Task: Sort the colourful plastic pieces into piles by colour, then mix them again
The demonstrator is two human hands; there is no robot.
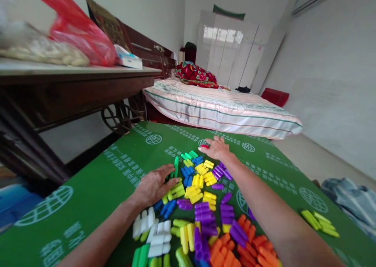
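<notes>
My left hand [154, 184] is left of the pile, thumb and fingers curled round a green pen-cap-like plastic tube [176, 166]; the grip is partly hidden. Stretched out at the far end, my right hand [217, 148] has a small red cap [205, 146] between thumb and forefinger. Between my arms lie caps in small rows: yellow caps [197, 180], purple caps [203, 212], blue caps [168, 209] and white caps [160, 233]. Orange caps [225, 251] are by my right forearm. Green caps [189, 155] lie just beyond my left hand.
All this rests on a green printed board [117, 180]. Yellow-green caps [320, 223] lie apart at the right. Beyond the board stands a bed [223, 106]; at the left is a wooden table [73, 73] with a red plastic bag [82, 35]. Cloth [349, 198] lies at the right.
</notes>
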